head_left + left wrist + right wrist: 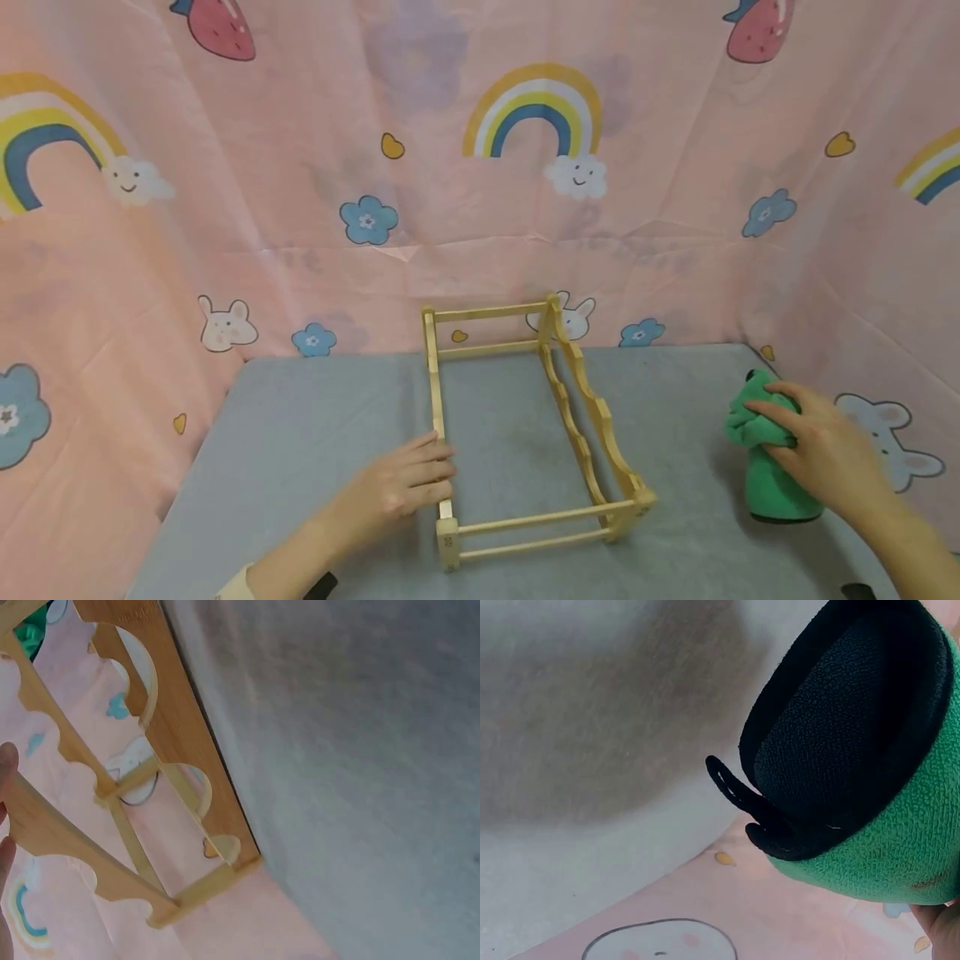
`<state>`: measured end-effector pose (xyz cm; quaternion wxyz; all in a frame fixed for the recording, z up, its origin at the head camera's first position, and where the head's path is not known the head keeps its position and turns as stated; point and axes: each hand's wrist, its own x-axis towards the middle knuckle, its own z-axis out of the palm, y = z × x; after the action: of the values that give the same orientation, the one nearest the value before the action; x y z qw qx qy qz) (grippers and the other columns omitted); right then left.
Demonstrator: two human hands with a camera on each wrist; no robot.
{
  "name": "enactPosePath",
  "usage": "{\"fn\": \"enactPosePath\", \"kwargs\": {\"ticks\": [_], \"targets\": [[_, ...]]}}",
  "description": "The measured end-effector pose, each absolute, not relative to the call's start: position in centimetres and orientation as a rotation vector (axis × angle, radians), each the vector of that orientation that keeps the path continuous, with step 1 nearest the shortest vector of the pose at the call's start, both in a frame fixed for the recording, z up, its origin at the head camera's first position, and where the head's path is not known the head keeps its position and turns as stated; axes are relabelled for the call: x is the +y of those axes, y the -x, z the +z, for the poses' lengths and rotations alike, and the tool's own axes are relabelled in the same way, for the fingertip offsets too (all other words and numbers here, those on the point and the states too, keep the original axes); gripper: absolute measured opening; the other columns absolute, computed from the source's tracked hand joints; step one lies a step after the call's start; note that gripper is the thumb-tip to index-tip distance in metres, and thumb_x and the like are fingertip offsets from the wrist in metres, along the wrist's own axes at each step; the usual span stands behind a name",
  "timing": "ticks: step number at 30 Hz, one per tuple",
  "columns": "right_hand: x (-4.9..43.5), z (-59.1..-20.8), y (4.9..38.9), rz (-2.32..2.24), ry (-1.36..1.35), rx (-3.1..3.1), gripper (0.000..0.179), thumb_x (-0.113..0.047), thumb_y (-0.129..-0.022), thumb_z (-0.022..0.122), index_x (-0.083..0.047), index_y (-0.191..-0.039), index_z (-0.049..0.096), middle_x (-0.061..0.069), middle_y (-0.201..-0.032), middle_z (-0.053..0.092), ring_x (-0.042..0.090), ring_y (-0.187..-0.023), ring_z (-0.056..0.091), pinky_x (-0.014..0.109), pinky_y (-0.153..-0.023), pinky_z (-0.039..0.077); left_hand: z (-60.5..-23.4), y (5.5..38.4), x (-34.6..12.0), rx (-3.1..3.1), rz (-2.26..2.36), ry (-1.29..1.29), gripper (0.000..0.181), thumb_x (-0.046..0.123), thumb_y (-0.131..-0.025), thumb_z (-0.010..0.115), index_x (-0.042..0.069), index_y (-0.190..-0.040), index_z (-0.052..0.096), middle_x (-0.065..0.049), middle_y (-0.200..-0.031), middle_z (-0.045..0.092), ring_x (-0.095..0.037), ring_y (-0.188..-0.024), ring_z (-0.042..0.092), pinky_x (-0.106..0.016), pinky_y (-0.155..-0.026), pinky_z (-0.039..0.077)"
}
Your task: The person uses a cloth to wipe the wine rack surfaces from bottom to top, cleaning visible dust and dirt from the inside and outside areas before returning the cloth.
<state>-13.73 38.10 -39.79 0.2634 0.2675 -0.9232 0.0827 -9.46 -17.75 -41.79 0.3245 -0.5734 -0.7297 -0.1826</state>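
Observation:
A light wooden rack (510, 526) with wavy-edged side boards and thin crossbars stands near the middle of the grey tabletop. My left hand (401, 483) grips its left board near the front corner. In the left wrist view, the fingertips (7, 757) show at the edge of a scalloped board (56, 832). To the right, my right hand (828, 442) holds a bunched green cloth (780, 493), pinched at its upper part. The right wrist view shows the cloth's black trim (787, 697) and a small black loop (731, 787); most of that hand is hidden there.
The grey tabletop (315, 433) is bounded at the back and sides by a pink curtain (300, 167) printed with rainbows, bunnies and flowers. The rack's far end stands close to the back curtain. Black bands show near both wrists.

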Motion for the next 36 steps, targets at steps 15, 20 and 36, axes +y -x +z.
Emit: {"fn": "enactPosePath", "kwargs": {"ticks": [15, 20, 36], "targets": [[35.2, -38.9, 12.7, 0.29, -0.805, -2.354, 0.08, -0.072, -0.103, 0.026, -0.01, -0.11, 0.076, 0.021, -0.126, 0.06, 0.045, -0.109, 0.055, 0.023, -0.105, 0.039, -41.7, 9.6, -19.8, -2.017, -0.468, 1.369, 0.03, -0.012, -0.079, 0.073, 0.002, -0.104, 0.08, -0.012, -0.115, 0.077, -0.031, -0.115, 0.072, -0.045, -0.105, 0.054], [33.4, -37.6, 12.0, 0.336, -0.916, -2.25, 0.071, -0.062, -0.109, 0.034, -0.006, -0.106, 0.077, 0.026, -0.124, 0.062, 0.046, -0.102, 0.057, 0.012, -0.108, 0.026, -41.5, 8.7, -19.3, -2.064, -0.547, 1.265, 0.027, -0.005, -0.101, 0.055, 0.001, -0.116, 0.077, -0.016, -0.124, 0.074, -0.033, -0.117, 0.071, -0.038, -0.105, 0.054], [26.9, -36.6, 7.3, 0.399, -1.122, -1.895, 0.044, -0.03, -0.106, 0.046, -0.002, -0.095, 0.078, 0.031, -0.102, 0.068, 0.04, -0.081, 0.059, 0.014, -0.114, 0.031, -41.6, 6.3, -18.6, -1.809, -0.932, 1.13, 0.033, 0.024, -0.103, 0.067, -0.005, -0.117, 0.075, -0.019, -0.116, 0.074, -0.036, -0.102, 0.072, -0.031, -0.108, 0.051]]}}
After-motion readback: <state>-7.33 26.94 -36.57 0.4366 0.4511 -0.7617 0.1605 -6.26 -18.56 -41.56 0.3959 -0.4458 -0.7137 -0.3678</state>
